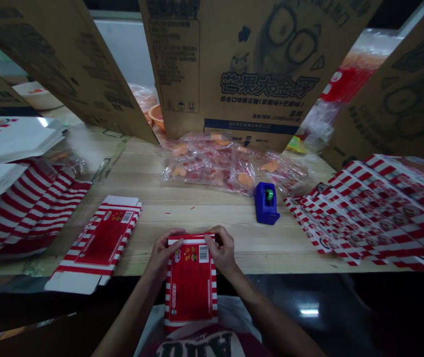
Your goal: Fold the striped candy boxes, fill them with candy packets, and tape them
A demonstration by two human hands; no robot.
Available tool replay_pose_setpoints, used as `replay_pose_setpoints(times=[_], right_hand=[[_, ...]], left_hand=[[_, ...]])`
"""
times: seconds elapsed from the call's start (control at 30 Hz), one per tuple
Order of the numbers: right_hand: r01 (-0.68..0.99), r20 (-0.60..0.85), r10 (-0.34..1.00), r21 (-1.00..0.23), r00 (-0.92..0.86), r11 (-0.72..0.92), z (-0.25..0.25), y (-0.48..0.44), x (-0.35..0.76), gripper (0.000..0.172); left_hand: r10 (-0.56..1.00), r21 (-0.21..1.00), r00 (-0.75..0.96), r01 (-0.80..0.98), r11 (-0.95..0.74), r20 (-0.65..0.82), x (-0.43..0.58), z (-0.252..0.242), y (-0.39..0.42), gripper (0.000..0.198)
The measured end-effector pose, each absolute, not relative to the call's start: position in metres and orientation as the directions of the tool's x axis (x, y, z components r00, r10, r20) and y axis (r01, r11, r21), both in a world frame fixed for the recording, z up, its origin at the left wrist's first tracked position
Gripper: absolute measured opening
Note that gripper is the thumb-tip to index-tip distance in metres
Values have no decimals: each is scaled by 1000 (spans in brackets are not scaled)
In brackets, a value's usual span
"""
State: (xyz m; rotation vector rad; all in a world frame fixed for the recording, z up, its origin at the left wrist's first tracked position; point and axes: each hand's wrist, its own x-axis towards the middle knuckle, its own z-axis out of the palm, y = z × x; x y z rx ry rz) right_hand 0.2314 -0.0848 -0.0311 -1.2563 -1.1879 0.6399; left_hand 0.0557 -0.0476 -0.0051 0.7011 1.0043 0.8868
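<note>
A red box with red-and-white striped edges (191, 287) is upheld at the table's front edge, its barcode side facing up. My left hand (166, 250) grips its upper left corner, thumb on the face. At the upper right corner my right hand (221, 249) does the same, its thumb beside the barcode. The fingers behind the box are hidden. To the left lies a flat striped carton (102, 238) with white end flaps spread out. A blue tape dispenser (266, 204) stands to the right, beyond my right hand.
Clear bags with orange pieces (212, 166) lie at the back, before a large brown carton (230, 69). Printed checked sheets (379, 208) are stacked at right. Striped cartons (29, 208) and white-edged sheets (14, 141) pile up at left.
</note>
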Motion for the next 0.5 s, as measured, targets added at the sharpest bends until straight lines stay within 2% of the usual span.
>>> replay_pose_setpoints(times=[0.13, 0.3, 0.4, 0.5], right_hand=[[71, 178, 928, -984, 326, 164, -22, -80, 236, 15], [-119, -52, 996, -992, 76, -42, 2, -60, 263, 27], [-108, -116, 993, -987, -6, -116, 11, -55, 276, 32], [-24, -74, 997, -997, 4, -74, 17, -60, 278, 32]], left_hand=[[865, 830, 287, -273, 486, -412, 52, -2, -45, 36], [890, 888, 290, -197, 415, -352, 50, 11, -43, 35], [885, 902, 308, -148, 407, -349, 51, 18, -46, 38], [884, 902, 290, -124, 414, -366, 52, 21, -50, 42]])
